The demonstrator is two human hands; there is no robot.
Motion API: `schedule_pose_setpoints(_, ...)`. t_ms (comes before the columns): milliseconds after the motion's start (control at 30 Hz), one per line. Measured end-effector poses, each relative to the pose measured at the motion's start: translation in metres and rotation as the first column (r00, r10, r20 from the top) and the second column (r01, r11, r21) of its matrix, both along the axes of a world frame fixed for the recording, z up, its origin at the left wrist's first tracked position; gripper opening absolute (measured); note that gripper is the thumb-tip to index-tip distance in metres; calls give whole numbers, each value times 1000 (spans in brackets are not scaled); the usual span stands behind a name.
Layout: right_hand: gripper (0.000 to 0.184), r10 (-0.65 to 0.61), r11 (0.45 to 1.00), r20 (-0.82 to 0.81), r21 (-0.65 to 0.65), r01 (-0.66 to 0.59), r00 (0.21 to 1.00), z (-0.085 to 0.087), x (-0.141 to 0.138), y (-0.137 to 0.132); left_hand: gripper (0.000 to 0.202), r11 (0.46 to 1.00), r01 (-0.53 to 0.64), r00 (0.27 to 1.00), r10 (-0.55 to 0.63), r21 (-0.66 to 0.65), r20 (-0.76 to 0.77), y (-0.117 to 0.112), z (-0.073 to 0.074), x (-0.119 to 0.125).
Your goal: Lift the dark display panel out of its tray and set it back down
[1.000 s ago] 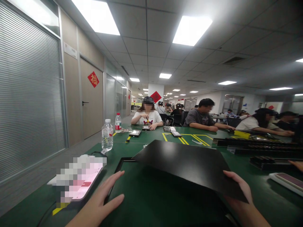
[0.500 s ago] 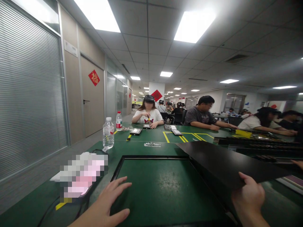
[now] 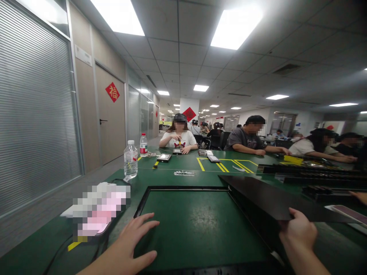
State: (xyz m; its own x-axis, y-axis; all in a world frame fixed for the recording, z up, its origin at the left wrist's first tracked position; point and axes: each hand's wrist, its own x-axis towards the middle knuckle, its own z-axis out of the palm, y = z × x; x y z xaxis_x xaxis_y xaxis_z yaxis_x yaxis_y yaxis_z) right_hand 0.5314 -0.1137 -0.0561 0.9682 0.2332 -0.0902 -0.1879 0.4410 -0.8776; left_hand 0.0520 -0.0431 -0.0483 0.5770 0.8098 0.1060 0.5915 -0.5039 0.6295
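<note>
A black rectangular frame (image 3: 187, 188) lies flat on the green table in front of me, its inside showing bare tabletop. My left hand (image 3: 133, 240) is over the frame's left side with fingers and thumb spread; whether it presses on the frame I cannot tell. At the right, my right hand (image 3: 299, 231) grips the near edge of a thin, dark flat panel (image 3: 258, 196), thumb on top. The panel slants above the frame's right side, its far corner close to the frame's far right corner. The fingers beneath it are partly hidden.
To the left stand a clear water bottle (image 3: 131, 160) and a smaller bottle (image 3: 143, 145), beside a blurred pink-and-white item (image 3: 100, 210) with cables. Hard drives (image 3: 164, 157) lie farther off. Black rails (image 3: 304, 178) are stacked right. Co-workers sit across; another person's hand (image 3: 358, 197) shows far right.
The panel in my right hand has tilted, so its top surface looks narrower, and more of the rails behind it shows. My left hand has hardly moved.
</note>
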Motion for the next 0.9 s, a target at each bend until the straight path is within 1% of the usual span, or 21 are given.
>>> schedule_pose_setpoints(33,26,-103,995,-16,11,103,995,3,-5,2,53,1000,-3,1000,3,0,9,-1,0,0)
schedule_pose_setpoints(67,25,-140,990,-12,17,141,990,6,-10,3,53,1000,-6,1000,6,3,17,-1,1,-1)
schedule_pose_setpoints(100,24,-148,989,-9,13,148,989,8,-15,4,53,1000,-8,1000,8,5,22,-2,1,-1)
schedule_pose_setpoints(233,22,-78,997,-57,-18,77,995,11,-26,3,53,1000,7,1000,-7,2,19,-5,3,-2)
schedule_pose_setpoints(333,24,-51,998,-106,-27,49,993,10,-27,3,52,1000,10,1000,-10,-2,-5,-6,5,-3)
schedule_pose_setpoints(400,22,-34,999,-136,-21,32,990,9,-25,3,52,1000,3,1000,-3,-8,-12,-6,6,-3)
schedule_pose_setpoints(500,19,-3,1000,-160,-10,2,987,2,-18,6,52,1000,-1,1000,1,-11,0,-6,5,-3)
schedule_pose_setpoints(633,28,-2,1000,-192,4,3,981,-13,-2,9,52,1000,-5,1000,5,-21,1,-5,2,-2)
schedule_pose_setpoints(733,29,17,1000,-223,23,-13,975,-22,6,11,52,1000,-4,1000,5,-15,30,-5,0,-3)
schedule_pose_setpoints(800,30,43,999,-250,40,-34,967,-25,9,12,52,1000,0,999,1,-13,36,-5,0,-3)
schedule_pose_setpoints(900,34,79,996,-277,57,-66,957,-26,10,13,52,1000,3,1000,-4,-16,-7,-5,0,-4)
